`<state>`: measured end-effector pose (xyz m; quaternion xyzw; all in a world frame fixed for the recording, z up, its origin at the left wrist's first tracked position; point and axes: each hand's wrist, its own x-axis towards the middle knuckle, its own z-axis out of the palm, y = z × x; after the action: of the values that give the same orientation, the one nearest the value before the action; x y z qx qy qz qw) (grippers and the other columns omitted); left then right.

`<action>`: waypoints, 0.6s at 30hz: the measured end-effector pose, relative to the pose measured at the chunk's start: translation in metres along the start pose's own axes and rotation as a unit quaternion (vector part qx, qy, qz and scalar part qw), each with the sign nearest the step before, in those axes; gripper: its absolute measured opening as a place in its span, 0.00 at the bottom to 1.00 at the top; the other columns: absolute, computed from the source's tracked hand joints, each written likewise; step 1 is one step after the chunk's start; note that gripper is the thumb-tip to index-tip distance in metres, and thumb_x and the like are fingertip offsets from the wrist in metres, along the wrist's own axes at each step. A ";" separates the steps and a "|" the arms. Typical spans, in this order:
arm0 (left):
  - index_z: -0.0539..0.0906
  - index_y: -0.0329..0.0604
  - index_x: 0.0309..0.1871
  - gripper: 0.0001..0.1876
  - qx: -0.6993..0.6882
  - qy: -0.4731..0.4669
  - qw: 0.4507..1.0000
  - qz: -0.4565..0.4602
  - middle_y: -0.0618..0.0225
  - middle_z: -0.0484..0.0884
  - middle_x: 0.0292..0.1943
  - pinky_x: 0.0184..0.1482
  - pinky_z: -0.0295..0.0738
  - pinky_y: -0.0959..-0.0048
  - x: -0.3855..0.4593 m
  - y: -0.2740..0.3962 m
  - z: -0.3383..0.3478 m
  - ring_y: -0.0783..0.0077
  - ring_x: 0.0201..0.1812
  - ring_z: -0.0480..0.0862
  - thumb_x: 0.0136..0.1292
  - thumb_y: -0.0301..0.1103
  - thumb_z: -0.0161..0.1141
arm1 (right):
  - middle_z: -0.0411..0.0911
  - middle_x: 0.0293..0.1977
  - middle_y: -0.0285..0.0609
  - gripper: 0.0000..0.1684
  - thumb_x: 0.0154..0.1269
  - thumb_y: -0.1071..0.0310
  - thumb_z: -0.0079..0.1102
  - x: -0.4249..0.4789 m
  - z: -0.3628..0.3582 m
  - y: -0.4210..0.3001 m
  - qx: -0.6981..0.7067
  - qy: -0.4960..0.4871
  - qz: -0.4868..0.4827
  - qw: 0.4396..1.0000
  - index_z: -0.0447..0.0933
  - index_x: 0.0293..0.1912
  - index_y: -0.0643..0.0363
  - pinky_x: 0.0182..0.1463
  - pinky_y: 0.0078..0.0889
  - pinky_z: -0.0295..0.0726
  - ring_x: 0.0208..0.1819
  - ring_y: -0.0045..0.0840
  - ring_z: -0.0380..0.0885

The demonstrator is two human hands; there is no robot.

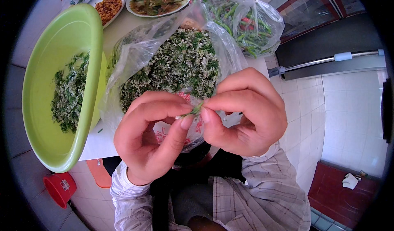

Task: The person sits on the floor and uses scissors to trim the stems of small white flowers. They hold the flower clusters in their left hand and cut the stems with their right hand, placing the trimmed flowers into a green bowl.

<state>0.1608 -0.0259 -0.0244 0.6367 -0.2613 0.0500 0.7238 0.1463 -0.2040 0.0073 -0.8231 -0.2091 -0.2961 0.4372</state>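
Observation:
Between the fingertips of both hands is a small green flower sprig [197, 108]. My left hand [157, 132] pinches its paler left end between thumb and index finger. At its right end, the thumb and index finger of my right hand [244, 114] hold the green tip. Just beyond the hands lies an open clear plastic bag [126, 54] full of white flower heads with green stems [184, 60], which look like chive flowers. To the left, a lime-green plastic basin [46, 55] stands strongly tilted in the view, with a smaller heap of similar flower heads [72, 92] inside.
Behind the flowers are a bag of green and red chillies [246, 24], a plate of cooked vegetables [158, 0] and a dish of reddish-brown bits [107, 8]. A red bucket [60, 188] stands on the floor at left. A metal pole [326, 60] extends at right.

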 end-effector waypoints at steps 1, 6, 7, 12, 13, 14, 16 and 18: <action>0.80 0.30 0.44 0.10 -0.025 0.002 1.000 -0.014 0.53 0.82 0.42 0.39 0.77 0.77 0.000 0.000 0.000 0.68 0.41 0.82 0.58 0.17 0.64 | 0.76 0.26 0.38 0.08 0.48 0.74 0.70 -0.001 0.000 0.000 -0.002 0.003 0.003 1.000 0.80 0.31 0.57 0.23 0.23 0.71 0.21 0.24 0.74; 0.79 0.30 0.46 0.10 -0.225 0.032 0.960 -0.165 0.55 0.83 0.43 0.33 0.79 0.81 0.001 0.005 -0.001 0.75 0.35 0.82 0.63 0.20 0.63 | 0.75 0.28 0.42 0.05 0.49 0.78 0.65 0.001 -0.010 0.001 0.019 0.002 0.010 1.000 0.79 0.30 0.63 0.25 0.21 0.64 0.25 0.19 0.70; 0.79 0.30 0.46 0.09 -0.232 0.032 0.956 -0.179 0.55 0.83 0.43 0.32 0.79 0.81 0.002 0.005 -0.002 0.76 0.33 0.82 0.63 0.21 0.63 | 0.75 0.28 0.42 0.04 0.50 0.77 0.64 0.002 -0.014 0.001 0.047 0.000 0.015 0.999 0.78 0.29 0.63 0.24 0.22 0.64 0.25 0.19 0.70; 0.78 0.35 0.43 0.10 -0.209 0.039 0.949 -0.234 0.56 0.80 0.40 0.28 0.77 0.79 0.004 0.009 -0.004 0.73 0.34 0.81 0.65 0.31 0.63 | 0.77 0.28 0.40 0.07 0.59 0.69 0.60 0.004 -0.027 0.005 0.286 -0.229 -0.025 0.930 0.77 0.26 0.59 0.23 0.25 0.68 0.22 0.25 0.73; 0.78 0.35 0.44 0.10 -0.215 0.038 0.947 -0.234 0.56 0.80 0.40 0.28 0.78 0.79 0.004 0.009 -0.004 0.73 0.34 0.81 0.65 0.31 0.63 | 0.78 0.28 0.40 0.08 0.60 0.68 0.59 0.004 -0.027 0.007 0.315 -0.271 -0.041 0.909 0.77 0.26 0.59 0.22 0.26 0.69 0.21 0.26 0.74; 0.78 0.35 0.44 0.10 -0.220 0.038 0.946 -0.234 0.56 0.80 0.40 0.28 0.78 0.79 0.003 0.009 -0.004 0.73 0.34 0.81 0.65 0.31 0.63 | 0.78 0.28 0.40 0.08 0.61 0.68 0.59 0.004 -0.023 0.005 0.315 -0.281 -0.063 0.904 0.78 0.27 0.59 0.21 0.26 0.68 0.21 0.27 0.74; 0.78 0.35 0.44 0.10 -0.229 0.034 0.945 -0.232 0.56 0.80 0.40 0.28 0.78 0.78 0.004 0.009 -0.003 0.72 0.34 0.81 0.65 0.31 0.62 | 0.78 0.30 0.38 0.06 0.62 0.69 0.62 0.003 -0.020 0.002 0.294 -0.293 -0.086 0.906 0.81 0.30 0.59 0.18 0.25 0.66 0.20 0.26 0.75; 0.78 0.35 0.44 0.10 -0.230 0.032 0.946 -0.228 0.55 0.80 0.40 0.28 0.78 0.78 0.004 0.009 -0.003 0.72 0.35 0.81 0.65 0.31 0.62 | 0.75 0.31 0.35 0.05 0.59 0.69 0.64 -0.002 -0.021 -0.005 0.261 -0.302 -0.054 0.915 0.76 0.30 0.56 0.22 0.31 0.71 0.24 0.28 0.75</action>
<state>0.1618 -0.0225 -0.0150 0.4941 -0.0903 -0.1578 0.8502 0.1360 -0.2188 0.0182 -0.7176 -0.4447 0.0084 0.5358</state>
